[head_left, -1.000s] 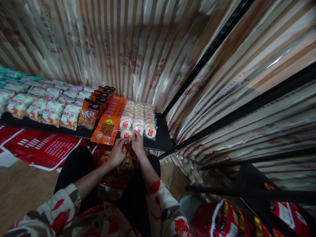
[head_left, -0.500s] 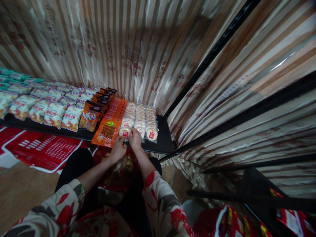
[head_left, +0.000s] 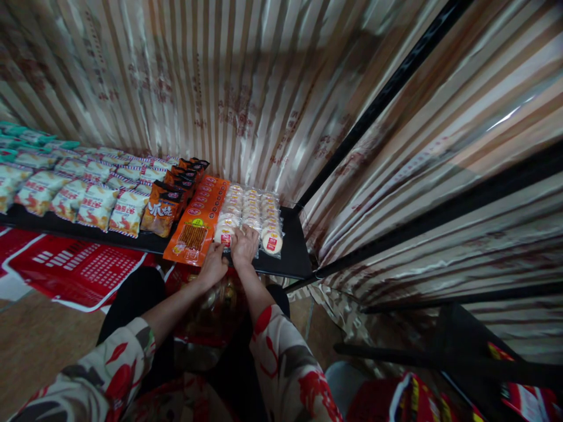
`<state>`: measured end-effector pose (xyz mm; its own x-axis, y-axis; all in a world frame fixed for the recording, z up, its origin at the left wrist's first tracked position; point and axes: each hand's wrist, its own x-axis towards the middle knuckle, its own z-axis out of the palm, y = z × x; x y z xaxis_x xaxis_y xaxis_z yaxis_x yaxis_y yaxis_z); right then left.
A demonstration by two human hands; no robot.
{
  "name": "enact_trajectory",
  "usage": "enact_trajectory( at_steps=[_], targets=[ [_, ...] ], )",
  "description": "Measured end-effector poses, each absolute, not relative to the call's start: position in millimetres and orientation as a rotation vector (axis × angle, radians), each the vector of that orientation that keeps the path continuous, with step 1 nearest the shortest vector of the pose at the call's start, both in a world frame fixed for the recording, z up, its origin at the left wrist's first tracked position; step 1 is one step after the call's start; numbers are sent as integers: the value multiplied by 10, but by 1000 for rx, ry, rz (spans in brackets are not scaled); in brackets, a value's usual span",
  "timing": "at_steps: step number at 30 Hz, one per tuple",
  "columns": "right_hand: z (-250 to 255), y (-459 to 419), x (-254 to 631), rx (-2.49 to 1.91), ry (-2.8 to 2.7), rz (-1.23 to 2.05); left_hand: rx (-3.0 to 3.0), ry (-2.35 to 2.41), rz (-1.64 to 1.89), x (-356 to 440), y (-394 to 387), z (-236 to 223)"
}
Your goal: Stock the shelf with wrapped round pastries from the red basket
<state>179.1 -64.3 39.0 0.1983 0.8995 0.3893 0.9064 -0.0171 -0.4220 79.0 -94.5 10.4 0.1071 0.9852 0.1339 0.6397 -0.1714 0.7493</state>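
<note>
Three columns of clear packets with round white rice crackers and red labels lie overlapped on a black shelf (head_left: pixel 290 246). My left hand (head_left: pixel 214 265), fingers curled, touches the lower edge of the front rice cracker packet (head_left: pixel 225 236) in the left column. Right beside it, my right hand (head_left: pixel 245 246) has bent fingers over the front of the middle column and covers most of that packet; its thumb side meets the left packet. The front packet (head_left: pixel 271 242) of the right column lies untouched. An orange snack bag (head_left: pixel 193 234) lies flat just left of the crackers.
Dark orange snack bags (head_left: pixel 160 208) and rows of white snack bags (head_left: pixel 128 211) stand farther left. A striped curtain (head_left: pixel 255 88) hangs behind, with black metal bars (head_left: pixel 373 111) at the right. Red packages (head_left: pixel 382 401) lie low right; a red printed bag (head_left: pixel 83 269) is under the shelf.
The front left packet has slid slightly back against its column. My right hand has shifted right, from that packet onto the middle column; my left hand stays at the packet's edge.
</note>
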Motion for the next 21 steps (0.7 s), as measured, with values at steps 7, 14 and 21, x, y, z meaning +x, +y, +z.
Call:
enact_trajectory(
  at_steps=[7,14,21],
  targets=[
    [389,-619,1796,-1926,-1660,27,1934,1601,821,795,-913,100],
    [331,-589,1815,-1909,-1638,6,1908,1635,866,824,-909,81],
    [331,-586,1808,-1932,-1641,17,1906,1629,921,854,-913,46]
  ],
)
